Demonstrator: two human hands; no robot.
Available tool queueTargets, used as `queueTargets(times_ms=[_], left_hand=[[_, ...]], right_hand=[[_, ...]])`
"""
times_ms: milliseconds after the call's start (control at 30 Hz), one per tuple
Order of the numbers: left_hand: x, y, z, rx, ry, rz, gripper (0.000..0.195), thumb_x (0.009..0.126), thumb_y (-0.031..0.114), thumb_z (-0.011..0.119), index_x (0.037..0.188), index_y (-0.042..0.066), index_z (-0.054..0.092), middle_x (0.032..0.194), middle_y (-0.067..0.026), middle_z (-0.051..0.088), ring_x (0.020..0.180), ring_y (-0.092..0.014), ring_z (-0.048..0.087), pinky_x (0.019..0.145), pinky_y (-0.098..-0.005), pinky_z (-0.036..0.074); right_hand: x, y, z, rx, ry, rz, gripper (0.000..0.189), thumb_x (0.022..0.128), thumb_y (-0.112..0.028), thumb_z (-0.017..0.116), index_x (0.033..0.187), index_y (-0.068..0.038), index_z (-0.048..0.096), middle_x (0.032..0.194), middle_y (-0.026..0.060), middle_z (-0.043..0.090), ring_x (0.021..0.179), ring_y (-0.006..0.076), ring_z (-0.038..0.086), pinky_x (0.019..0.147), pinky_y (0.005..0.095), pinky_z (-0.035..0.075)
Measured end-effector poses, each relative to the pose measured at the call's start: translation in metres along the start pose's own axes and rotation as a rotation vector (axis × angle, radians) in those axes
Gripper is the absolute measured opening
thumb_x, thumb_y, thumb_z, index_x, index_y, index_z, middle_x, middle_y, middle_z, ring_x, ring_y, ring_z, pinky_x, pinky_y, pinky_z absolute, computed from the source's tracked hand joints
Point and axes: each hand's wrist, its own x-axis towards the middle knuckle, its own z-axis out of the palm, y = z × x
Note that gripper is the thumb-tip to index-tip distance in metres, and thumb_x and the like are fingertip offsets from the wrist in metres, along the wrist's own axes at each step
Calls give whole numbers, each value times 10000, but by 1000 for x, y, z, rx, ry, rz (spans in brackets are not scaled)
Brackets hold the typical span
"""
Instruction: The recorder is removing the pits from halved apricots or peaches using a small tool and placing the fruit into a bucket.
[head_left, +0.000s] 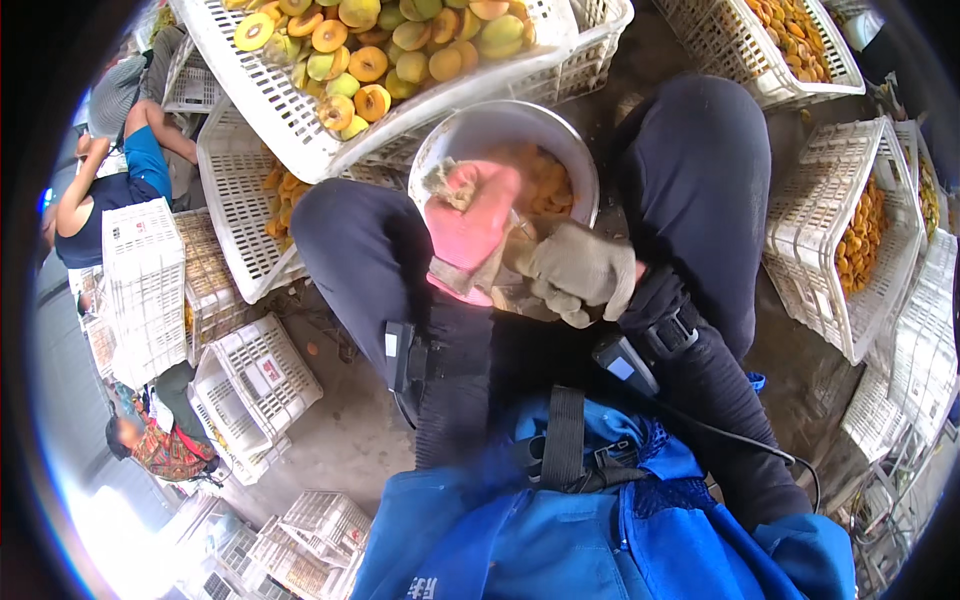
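Note:
My left hand (472, 217), in a pink work glove with soiled grey fingertips, is curled over the near left part of a white bucket (583, 161). Close beside it is my right hand (581, 270), in a grey-beige knit glove, its fingers bent inward at the bucket's near rim. A thin pale sliver and a blurred yellowish patch show between the two; what either hand grips is hidden. Orange apricot halves (551, 187) lie inside the bucket. Beyond it, a white plastic crate (262, 97) holds yellow-green apricots (412, 67), several cut open to orange flesh.
My knees flank the bucket. Crates of orange fruit stand at the left (240, 202), right (810, 217) and far right (772, 75). Stacked white crates (142, 285) rise further left, near two seated people (97, 202) (172, 450). A black cable (735, 439) runs along my right sleeve.

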Motion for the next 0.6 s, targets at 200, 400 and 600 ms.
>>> queueTargets(times_ms=[200,400,600], left_hand=[[8,-10,6,276,-7,31,66,786,48,627,826,24,581,750,5,573,659,-51,515,616,-190,418],[14,18,-14,351,-238,-233,84,767,57,640,744,37,563,659,25,535,539,-8,445,502,-167,360],[18,8,-7,544,-165,-278,87,762,-3,573,691,20,528,603,-7,522,477,-19,428,443,-172,296]], right_hand=[[-32,124,-9,1302,190,488,418,917,-427,434,1164,-96,503,812,42,625,550,178,610,400,290,459],[-17,45,-5,1039,-66,349,440,908,-440,444,1168,-87,482,874,89,625,575,203,610,406,304,456],[-9,-1,6,520,147,452,212,889,-272,512,980,-82,533,715,52,528,465,149,496,361,257,363]])
